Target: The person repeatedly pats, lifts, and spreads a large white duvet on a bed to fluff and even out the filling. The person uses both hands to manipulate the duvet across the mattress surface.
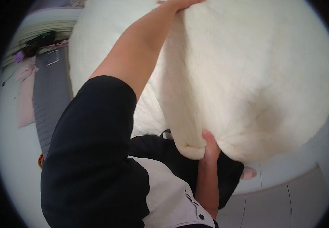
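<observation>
A large cream-coloured sheet of soft batting or a quilt [238,57] fills most of the view, with a long raised fold down its middle. My right hand [211,146] grips the sheet's near edge beside the rounded end of that fold, thumb on top. At the top rim of the picture, my left hand [183,3] lies against the sheet near the fold's far end; the frame cuts off much of it, so its hold cannot be made out. My left arm, in a black sleeve, reaches across the sheet's left part.
Left of the sheet lies a long dark grey quilted strip [53,85], with pink cloth [26,105] and dark and purple items beyond. A pale floor [267,205] with seams shows at lower right. A pink slipper or foot [249,173] is near my dark clothing.
</observation>
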Demonstrator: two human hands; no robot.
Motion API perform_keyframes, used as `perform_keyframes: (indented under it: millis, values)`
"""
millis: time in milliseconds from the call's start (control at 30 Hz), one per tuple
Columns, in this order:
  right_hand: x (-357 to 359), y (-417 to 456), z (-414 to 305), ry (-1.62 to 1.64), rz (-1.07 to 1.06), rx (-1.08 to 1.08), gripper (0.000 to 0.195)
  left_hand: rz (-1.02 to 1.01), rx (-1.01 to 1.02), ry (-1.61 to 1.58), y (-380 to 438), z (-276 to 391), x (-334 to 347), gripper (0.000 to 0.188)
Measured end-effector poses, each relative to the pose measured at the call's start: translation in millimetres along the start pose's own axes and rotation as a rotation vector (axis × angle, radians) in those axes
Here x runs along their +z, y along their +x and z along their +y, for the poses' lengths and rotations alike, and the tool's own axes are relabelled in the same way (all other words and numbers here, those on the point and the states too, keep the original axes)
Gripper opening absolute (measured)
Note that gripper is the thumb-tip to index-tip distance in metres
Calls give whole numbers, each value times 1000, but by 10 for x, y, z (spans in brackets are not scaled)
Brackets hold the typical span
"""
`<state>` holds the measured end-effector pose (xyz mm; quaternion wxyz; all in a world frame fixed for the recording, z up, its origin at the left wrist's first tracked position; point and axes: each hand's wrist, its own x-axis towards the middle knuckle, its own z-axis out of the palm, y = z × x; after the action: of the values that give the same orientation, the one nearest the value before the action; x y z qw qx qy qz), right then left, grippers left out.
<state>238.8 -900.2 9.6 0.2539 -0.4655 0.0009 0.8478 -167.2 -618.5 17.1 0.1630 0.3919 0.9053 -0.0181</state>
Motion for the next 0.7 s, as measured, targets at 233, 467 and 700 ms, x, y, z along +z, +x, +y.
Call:
perform_keyframes:
  millis: [233,467,700]
  values:
    - [-111,-212,88,-24,-12,-245,73,42,12,-82,-648,-40,-147,95]
    - [77,-534,62,-1,191,-364,65,45,406,-229,-1620,29,389,84]
    - [537,-211,68,396,351,-272,49,137,613,-139,-2912,280,823,68]
